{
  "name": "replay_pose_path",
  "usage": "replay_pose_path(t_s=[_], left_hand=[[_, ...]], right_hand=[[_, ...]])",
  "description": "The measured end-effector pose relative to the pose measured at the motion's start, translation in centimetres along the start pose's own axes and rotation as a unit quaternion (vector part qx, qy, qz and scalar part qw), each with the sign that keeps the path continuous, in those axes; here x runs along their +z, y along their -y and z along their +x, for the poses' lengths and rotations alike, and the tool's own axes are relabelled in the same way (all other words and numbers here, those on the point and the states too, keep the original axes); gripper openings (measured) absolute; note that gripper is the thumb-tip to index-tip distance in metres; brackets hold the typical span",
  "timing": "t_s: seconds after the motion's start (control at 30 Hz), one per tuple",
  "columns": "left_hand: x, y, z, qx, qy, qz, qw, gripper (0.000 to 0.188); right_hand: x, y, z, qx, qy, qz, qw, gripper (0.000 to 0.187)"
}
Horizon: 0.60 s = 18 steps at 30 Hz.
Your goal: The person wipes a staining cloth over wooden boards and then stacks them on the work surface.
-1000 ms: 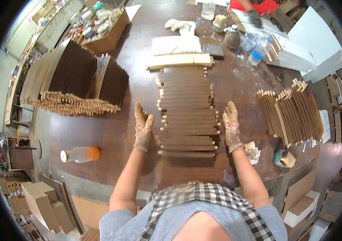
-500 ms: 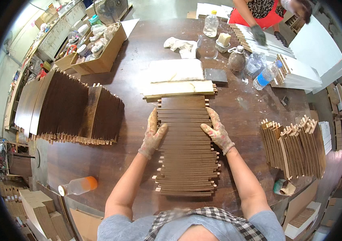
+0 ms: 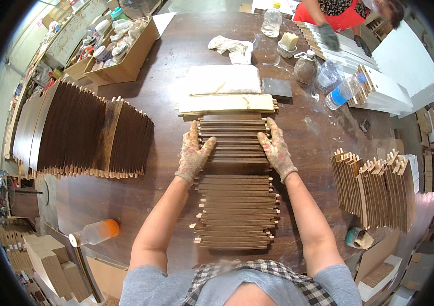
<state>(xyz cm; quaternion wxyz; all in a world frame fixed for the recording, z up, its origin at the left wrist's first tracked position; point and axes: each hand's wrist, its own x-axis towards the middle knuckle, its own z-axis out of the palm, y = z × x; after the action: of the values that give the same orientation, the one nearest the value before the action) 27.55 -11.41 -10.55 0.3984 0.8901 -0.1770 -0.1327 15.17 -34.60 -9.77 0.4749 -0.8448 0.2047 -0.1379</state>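
Observation:
My gloved left hand [image 3: 195, 152] and gloved right hand [image 3: 277, 151] clasp a bundle of dark brown wooden slats [image 3: 235, 140] from its two ends. Light dowel pegs stick out of the slat ends beside my fingers. Nearer to me, a second row of brown slats [image 3: 234, 210] lies on the table, with a gap between it and the held bundle. Just beyond my hands is a pale board [image 3: 227, 103] with pegged ends. Behind that rest a white pad [image 3: 223, 80] and a dark grey block [image 3: 277, 88].
Dark pegged slats [image 3: 69, 127] stand stacked at left, and another group [image 3: 372, 186] at right. A bottle with orange contents [image 3: 97, 232] lies front left. A cardboard box [image 3: 125, 61], rag [image 3: 232, 48] and blue-labelled bottle [image 3: 344, 93] are farther back. A co-worker's gloved hand [image 3: 328, 36] touches white slats.
Both my hands have moved away from me with the far part of the slat row. A gap has opened between that bundle and the nearer slats. The co-worker's hand has shifted slightly.

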Motion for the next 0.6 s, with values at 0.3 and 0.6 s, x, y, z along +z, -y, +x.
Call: replay_pose_path(t_s=[0.3, 0.6], left_hand=[[-0.4, -1.2, -0.8, -0.022, 0.017, -0.02, 0.999, 0.083], [-3.4, -0.2, -10.6, 0.047, 0.076, -0.186, 0.978, 0.092]], right_hand=[[-0.6, 0.8, -0.7, -0.003, 0.003, -0.046, 0.999, 0.071], [-3.9, 2.1, -10.8, 0.051, 0.038, 0.18, 0.982, 0.087]])
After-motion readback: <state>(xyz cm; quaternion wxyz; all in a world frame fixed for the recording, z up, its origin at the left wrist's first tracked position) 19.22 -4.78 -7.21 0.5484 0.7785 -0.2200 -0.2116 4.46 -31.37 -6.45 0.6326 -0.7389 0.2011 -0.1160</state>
